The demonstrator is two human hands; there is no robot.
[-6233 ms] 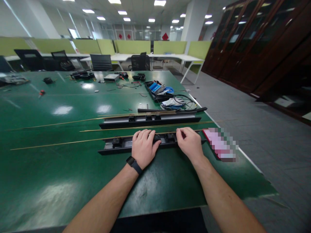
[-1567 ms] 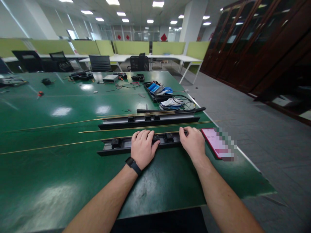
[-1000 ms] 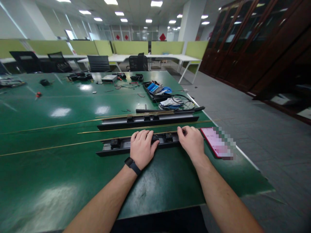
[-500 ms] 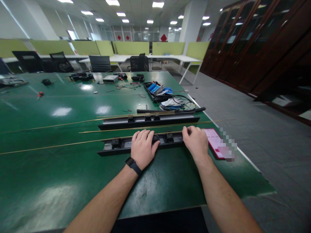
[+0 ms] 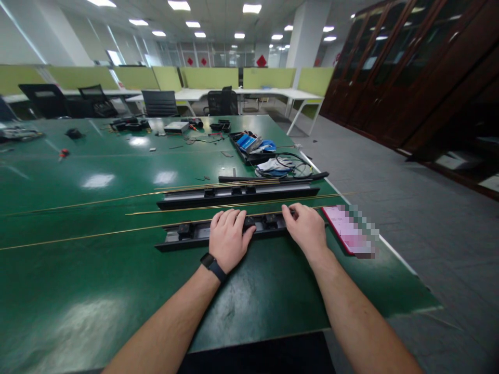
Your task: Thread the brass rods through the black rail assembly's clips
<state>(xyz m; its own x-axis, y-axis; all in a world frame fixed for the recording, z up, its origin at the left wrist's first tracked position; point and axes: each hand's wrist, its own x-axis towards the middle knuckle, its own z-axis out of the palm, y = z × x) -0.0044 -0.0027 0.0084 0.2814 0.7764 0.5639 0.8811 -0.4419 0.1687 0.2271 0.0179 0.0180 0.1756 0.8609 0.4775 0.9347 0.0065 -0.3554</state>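
Note:
Before me lies a black rail with a channel [image 5: 200, 242], holding several black blocks; one block [image 5: 185, 230] is near its left end and another block [image 5: 270, 221] is between my hands. My left hand [image 5: 228, 234] is closed over the rail's middle, its thumb and fingers around a black block that is partly hidden. A thin brass rod [image 5: 86, 236] runs along the rail's far side and passes behind my left hand. Above the rail's right end, my right hand [image 5: 306, 228] is closed in a pinch on the rod, though its fingers cover the contact.
Behind lies a second black rail [image 5: 237, 198] with more blocks and brass rods. A phone [image 5: 343, 226] rests right of my right hand. Farther back are a black tray [image 5: 246, 153] of blue items, white gloves [image 5: 276, 165] and coiled cable. The green table's edge [image 5: 393, 254] runs along the right.
My right hand has moved a little to the left along the rail, showing more of the phone. My left hand stays on the same block.

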